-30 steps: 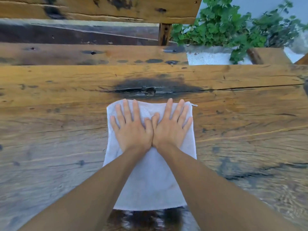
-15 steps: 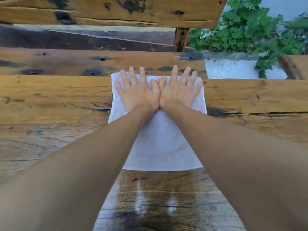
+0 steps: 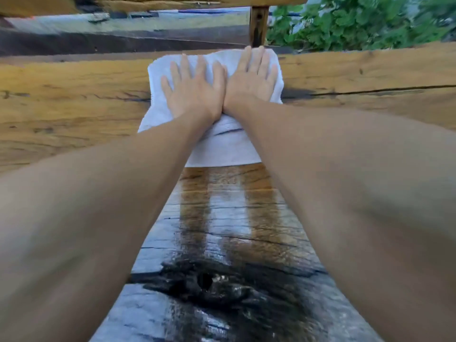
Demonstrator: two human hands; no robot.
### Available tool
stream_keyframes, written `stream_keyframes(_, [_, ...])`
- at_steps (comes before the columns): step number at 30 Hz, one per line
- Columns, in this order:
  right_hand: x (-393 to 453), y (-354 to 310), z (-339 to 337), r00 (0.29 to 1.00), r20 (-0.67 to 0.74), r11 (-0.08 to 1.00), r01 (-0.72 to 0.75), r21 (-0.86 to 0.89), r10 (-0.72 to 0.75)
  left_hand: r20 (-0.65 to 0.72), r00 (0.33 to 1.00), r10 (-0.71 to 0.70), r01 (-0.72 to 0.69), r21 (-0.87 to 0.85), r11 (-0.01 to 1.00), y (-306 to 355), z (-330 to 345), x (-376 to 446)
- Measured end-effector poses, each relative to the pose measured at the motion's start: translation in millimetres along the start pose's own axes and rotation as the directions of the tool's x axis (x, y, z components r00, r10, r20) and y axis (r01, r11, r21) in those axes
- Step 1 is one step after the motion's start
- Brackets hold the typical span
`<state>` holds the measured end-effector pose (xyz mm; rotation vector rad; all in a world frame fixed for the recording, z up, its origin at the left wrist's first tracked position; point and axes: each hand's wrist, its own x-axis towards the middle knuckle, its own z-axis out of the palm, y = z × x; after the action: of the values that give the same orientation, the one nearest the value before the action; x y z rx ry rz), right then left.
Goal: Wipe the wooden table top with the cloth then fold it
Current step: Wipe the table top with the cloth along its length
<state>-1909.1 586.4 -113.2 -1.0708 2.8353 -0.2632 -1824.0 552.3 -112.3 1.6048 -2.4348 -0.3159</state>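
Observation:
A white cloth [image 3: 222,149] lies spread flat on the wooden table top [image 3: 74,99], its far end at the table's far edge. My left hand [image 3: 195,91] and my right hand [image 3: 251,80] press down on it side by side, palms flat, fingers spread, thumbs touching. Both arms are stretched far forward and cover the cloth's middle. Behind the cloth, between my forearms, the wood is dark and glossy with a wet streak [image 3: 222,218].
A dark knot with a hole [image 3: 204,281] marks the near part of the planks. Beyond the far edge stands a wooden bench with a post [image 3: 257,25], and green leafy plants [image 3: 357,23] fill the back right.
Both hands have pushed the cloth away from me, past the dark knot to the table's far edge. A wet streak now trails behind it, and the view has tipped forward.

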Motion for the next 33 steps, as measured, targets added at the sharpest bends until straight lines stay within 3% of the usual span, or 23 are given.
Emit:
stream_keyframes(15, [-238.6,101.8,-15.1,0.991,0.107,0.992,0.087,-0.092,-0.077,0.057,0.998,0.035,-0.034,-0.027,0.999,-13.3,-7.9,-252.2])
stream_keyframes(21, [-333.6,135.7,-18.4,0.99,0.135,0.991,0.067,-0.114,-0.051,0.167,0.984,0.058,-0.046,-0.075,0.996,-22.3,-17.4,-346.2])
stream_keyframes(33, [-579.2,210.2,-24.9,0.992,0.124,0.994,-0.009,-0.108,0.023,0.231,0.972,0.036,-0.027,-0.041,0.999,-48.7,-66.4,-605.8])
